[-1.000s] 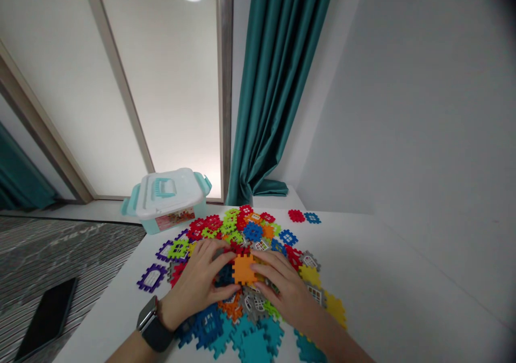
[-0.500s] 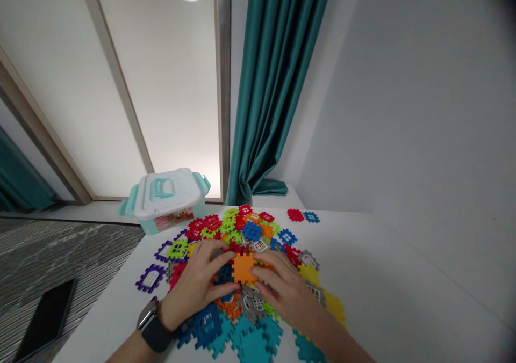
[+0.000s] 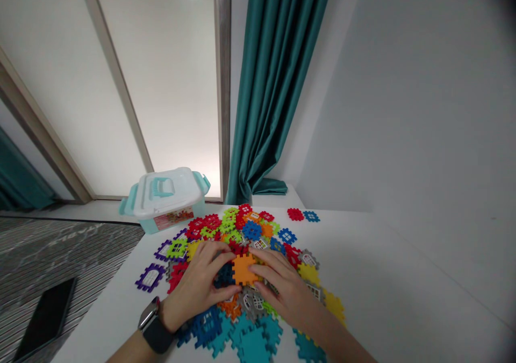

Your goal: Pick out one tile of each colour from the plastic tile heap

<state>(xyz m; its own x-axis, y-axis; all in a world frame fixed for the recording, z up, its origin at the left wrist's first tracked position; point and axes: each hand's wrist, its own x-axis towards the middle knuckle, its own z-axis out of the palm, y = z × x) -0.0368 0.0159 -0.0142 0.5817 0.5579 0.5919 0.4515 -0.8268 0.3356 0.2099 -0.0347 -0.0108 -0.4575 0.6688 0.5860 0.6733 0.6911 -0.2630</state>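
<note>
An orange interlocking building tile (image 3: 243, 269) with notched edges is held flat above the pile, between my two hands. My left hand (image 3: 207, 277), with a dark watch on its wrist, has its index fingertip and thumb at the tile's left corners. The fingers of my right hand (image 3: 282, 282) press on its right edge, its thumb below. Around and beneath lies a pile of notched tiles: dark blue ones (image 3: 207, 322) and teal ones (image 3: 255, 344) nearest me, grey window tiles (image 3: 253, 303) just below my fingers, red ones (image 3: 197, 227) farther back. Parts of the pile are hidden under both hands.
On the white table (image 3: 363, 288), a clear box (image 3: 171, 194) with a white lid and mint handles stands at the back left. A red tile (image 3: 295, 214) and a blue tile (image 3: 312, 216) lie apart at the back. A black phone-like slab (image 3: 48, 317) lies at lower left.
Both hands keep their hold on the orange tile, with only slight finger shifts. The view has moved a little; the pile looks the same.
</note>
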